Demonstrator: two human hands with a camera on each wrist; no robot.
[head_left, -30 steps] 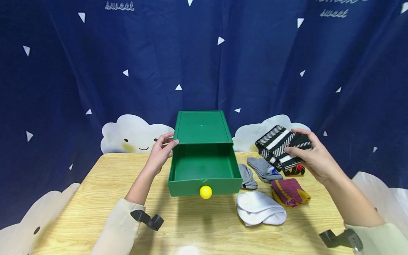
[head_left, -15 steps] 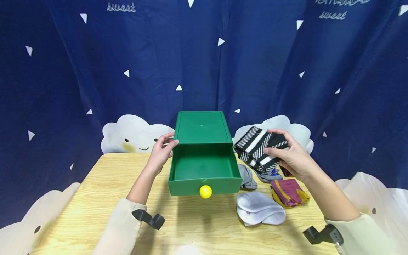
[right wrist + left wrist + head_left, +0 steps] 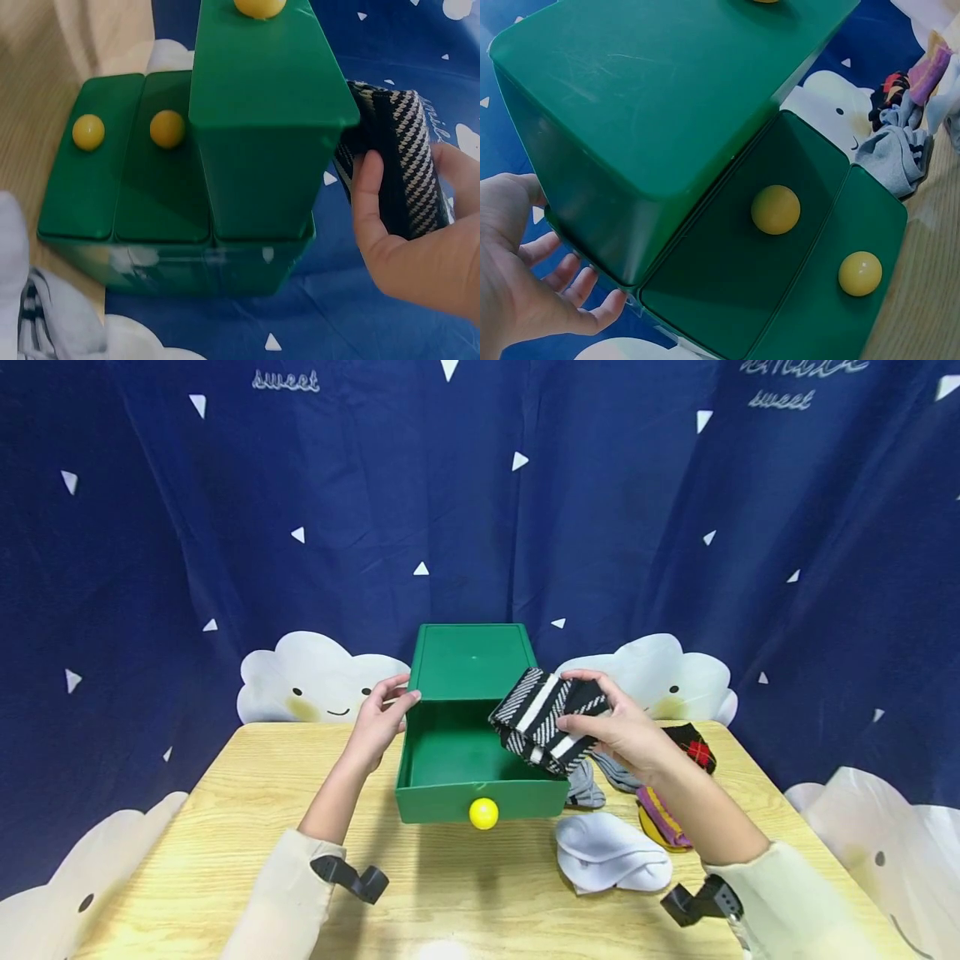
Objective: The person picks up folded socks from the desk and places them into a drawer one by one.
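A green drawer cabinet [image 3: 474, 658] stands in the middle of the table, its top drawer [image 3: 438, 802] with a yellow round knob pulled out. My left hand [image 3: 377, 722] touches the cabinet's left front edge, its fingers loosely bent and apart in the left wrist view. With thumb and fingers, my right hand [image 3: 611, 727] pinches a folded black-and-white patterned knit cloth [image 3: 536, 718] over the right side of the drawer. In the right wrist view the cloth [image 3: 409, 165] is above the table beside the drawer's side wall, partly hidden behind it.
Right of the cabinet lie folded white socks [image 3: 611, 852], grey socks [image 3: 583, 787], a purple and yellow folded sock [image 3: 660, 822] and a black and red patterned piece [image 3: 693, 747]. Two lower drawers with yellow knobs [image 3: 775, 210] are closed. A dark blue curtain [image 3: 480, 502] hangs behind.
My right hand has carried the black-and-white cloth leftward from above the socks to the drawer's right side. My left hand has stayed at the cabinet edge.
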